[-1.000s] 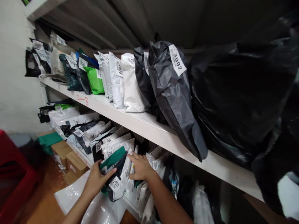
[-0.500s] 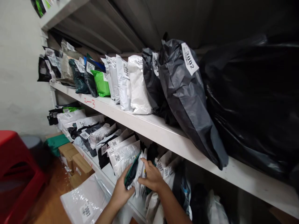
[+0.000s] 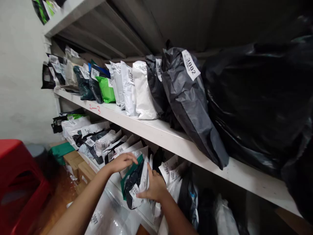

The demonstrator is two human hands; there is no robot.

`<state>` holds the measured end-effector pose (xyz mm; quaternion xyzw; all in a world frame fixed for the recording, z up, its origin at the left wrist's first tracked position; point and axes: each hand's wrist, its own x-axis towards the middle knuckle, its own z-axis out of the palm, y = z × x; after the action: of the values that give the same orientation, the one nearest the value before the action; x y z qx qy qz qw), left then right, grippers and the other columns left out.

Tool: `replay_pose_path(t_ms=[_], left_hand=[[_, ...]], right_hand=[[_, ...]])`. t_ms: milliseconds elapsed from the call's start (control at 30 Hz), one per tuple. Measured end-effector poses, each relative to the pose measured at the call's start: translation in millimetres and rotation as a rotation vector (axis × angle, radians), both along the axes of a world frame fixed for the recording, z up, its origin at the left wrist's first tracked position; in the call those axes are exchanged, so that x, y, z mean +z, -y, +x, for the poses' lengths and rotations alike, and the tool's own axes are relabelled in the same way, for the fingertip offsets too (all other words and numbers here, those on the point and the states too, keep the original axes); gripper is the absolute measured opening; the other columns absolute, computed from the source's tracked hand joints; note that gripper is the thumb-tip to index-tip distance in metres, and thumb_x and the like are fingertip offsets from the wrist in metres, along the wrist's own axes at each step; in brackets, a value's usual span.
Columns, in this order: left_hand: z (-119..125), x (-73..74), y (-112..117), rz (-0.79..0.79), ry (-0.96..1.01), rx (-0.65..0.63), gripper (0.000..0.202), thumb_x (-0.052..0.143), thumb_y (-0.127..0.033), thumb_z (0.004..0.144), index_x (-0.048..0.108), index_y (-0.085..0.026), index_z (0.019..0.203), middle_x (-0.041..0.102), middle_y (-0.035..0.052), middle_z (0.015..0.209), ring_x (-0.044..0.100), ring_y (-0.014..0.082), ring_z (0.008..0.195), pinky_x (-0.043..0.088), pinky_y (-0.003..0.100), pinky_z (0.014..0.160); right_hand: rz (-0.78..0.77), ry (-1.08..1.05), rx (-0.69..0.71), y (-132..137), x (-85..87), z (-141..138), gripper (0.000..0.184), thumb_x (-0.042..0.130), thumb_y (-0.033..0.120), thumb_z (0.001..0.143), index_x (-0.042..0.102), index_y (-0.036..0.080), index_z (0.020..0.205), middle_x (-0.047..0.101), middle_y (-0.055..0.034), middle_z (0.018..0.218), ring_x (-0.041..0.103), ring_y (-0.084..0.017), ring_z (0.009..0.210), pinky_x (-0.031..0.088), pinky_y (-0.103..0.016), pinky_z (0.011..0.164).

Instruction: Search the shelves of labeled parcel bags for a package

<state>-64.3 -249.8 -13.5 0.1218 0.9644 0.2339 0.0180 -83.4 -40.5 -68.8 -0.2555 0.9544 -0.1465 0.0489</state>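
Observation:
A dark green-and-black mailer bag (image 3: 133,181) with a white numbered label stands among the parcels on the lower shelf. My right hand (image 3: 153,188) presses against its right side, fingers spread along the neighbouring white bags (image 3: 168,169). My left hand (image 3: 122,161) rests on top of the row, fingers stretched over the green edge and the white parcels (image 3: 127,148) to its left. Neither hand is closed round anything.
The upper shelf (image 3: 156,130), marked 2-3, holds a row of upright labelled bags: green (image 3: 107,89), white (image 3: 144,91), grey (image 3: 188,104) and a big black one (image 3: 256,104). A red stool (image 3: 17,186) stands at the left. Cardboard boxes (image 3: 78,163) and a white bag (image 3: 110,215) lie on the floor.
My left hand has let go of the green-and-black bag and moved up onto the top of the row. The bag now stands in the row, and my right hand steadies its side.

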Motion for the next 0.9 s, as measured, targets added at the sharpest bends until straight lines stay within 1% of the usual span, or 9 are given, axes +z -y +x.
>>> replay_pose_path(t_ms=[67, 133, 167, 267, 333, 567, 733, 833, 900], left_hand=[[-23.9, -2.9, -10.2, -0.102, -0.149, 0.015, 0.061, 0.042, -0.002, 0.075, 0.055, -0.023, 0.13, 0.047, 0.0054, 0.143, 0.03, 0.0247, 0.14, 0.014, 0.045, 0.119], [-47.3, -15.9, -24.4, -0.228, -0.185, 0.023, 0.07, 0.053, -0.002, 0.068, 0.051, -0.024, 0.135, 0.038, 0.0098, 0.15, 0.011, 0.0362, 0.144, -0.004, 0.061, 0.115], [-57.3, -23.5, -30.5, -0.28, -0.176, 0.033, 0.072, 0.059, -0.003, 0.066, 0.052, -0.025, 0.134, 0.036, 0.0106, 0.151, 0.008, 0.0409, 0.144, -0.008, 0.066, 0.112], [-76.3, -41.1, -39.5, -0.368, -0.13, 0.145, 0.077, 0.067, -0.013, 0.064, 0.048, -0.029, 0.137, 0.032, 0.0126, 0.153, 0.009, 0.0483, 0.141, 0.0, 0.08, 0.101], [-80.1, -46.7, -40.1, -0.39, -0.104, 0.253, 0.077, 0.065, -0.018, 0.067, 0.043, -0.032, 0.14, 0.031, 0.0141, 0.153, 0.01, 0.0484, 0.141, 0.01, 0.084, 0.096], [-71.8, -53.7, -35.7, -0.398, -0.07, 0.514, 0.07, 0.059, -0.021, 0.074, 0.041, -0.034, 0.141, 0.038, 0.0166, 0.146, 0.028, 0.0449, 0.133, 0.021, 0.078, 0.097], [-63.0, -44.5, -10.4, -0.371, -0.113, 0.482, 0.072, 0.061, -0.02, 0.073, 0.041, -0.036, 0.14, 0.042, 0.0173, 0.14, 0.034, 0.044, 0.129, 0.028, 0.076, 0.094], [-38.7, -35.0, 10.2, -0.308, -0.24, 0.472, 0.074, 0.065, -0.045, 0.074, 0.04, -0.028, 0.141, 0.042, 0.0187, 0.136, 0.044, 0.0393, 0.123, 0.037, 0.061, 0.1], [-11.0, -39.3, 21.2, -0.119, -0.428, 0.608, 0.075, 0.05, -0.064, 0.079, 0.046, -0.014, 0.134, 0.049, 0.0195, 0.124, 0.05, 0.0351, 0.115, 0.04, 0.049, 0.101]], right_hand=[[0.029, -0.009, -0.006, 2.7, 0.1, 1.3, 0.144, 0.082, 0.06, 0.043, 0.001, 0.011, 0.151, 0.051, -0.0247, 0.128, 0.052, -0.04, 0.114, 0.038, -0.048, 0.1], [0.038, -0.019, -0.01, 4.6, 0.1, 1.9, 0.143, 0.081, 0.06, 0.044, 0.001, 0.01, 0.151, 0.052, -0.0257, 0.127, 0.053, -0.04, 0.113, 0.038, -0.049, 0.099], [0.033, -0.02, -0.01, 5.1, -0.1, 2.0, 0.143, 0.081, 0.06, 0.045, 0.0, 0.01, 0.151, 0.052, -0.0255, 0.127, 0.053, -0.04, 0.113, 0.038, -0.049, 0.099], [0.031, -0.017, -0.004, 4.9, -1.2, 1.3, 0.141, 0.08, 0.062, 0.046, -0.001, 0.015, 0.151, 0.054, -0.0235, 0.126, 0.054, -0.039, 0.112, 0.039, -0.049, 0.098], [0.045, -0.015, 0.001, 4.2, -2.0, 0.6, 0.139, 0.08, 0.064, 0.046, 0.0, 0.019, 0.151, 0.054, -0.023, 0.125, 0.055, -0.039, 0.111, 0.04, -0.049, 0.097], [0.086, -0.048, 0.059, 10.4, -3.1, -1.8, 0.134, 0.076, 0.067, 0.05, 0.001, 0.021, 0.151, 0.052, -0.0238, 0.127, 0.057, -0.041, 0.109, 0.039, -0.052, 0.096], [0.113, -0.028, 0.102, 24.2, -4.8, -3.4, 0.13, 0.07, 0.072, 0.055, 0.003, 0.016, 0.151, 0.042, -0.0312, 0.138, 0.049, -0.045, 0.121, 0.035, -0.056, 0.099], [0.11, -0.025, 0.067, 28.5, -7.2, -3.6, 0.132, 0.069, 0.075, 0.054, 0.004, 0.015, 0.151, 0.046, -0.032, 0.135, 0.051, -0.045, 0.118, 0.035, -0.058, 0.098], [0.089, -0.036, 0.057, 28.5, -8.4, -3.2, 0.13, 0.07, 0.072, 0.055, 0.005, 0.014, 0.151, 0.051, -0.0298, 0.13, 0.055, -0.044, 0.112, 0.037, -0.057, 0.097]])
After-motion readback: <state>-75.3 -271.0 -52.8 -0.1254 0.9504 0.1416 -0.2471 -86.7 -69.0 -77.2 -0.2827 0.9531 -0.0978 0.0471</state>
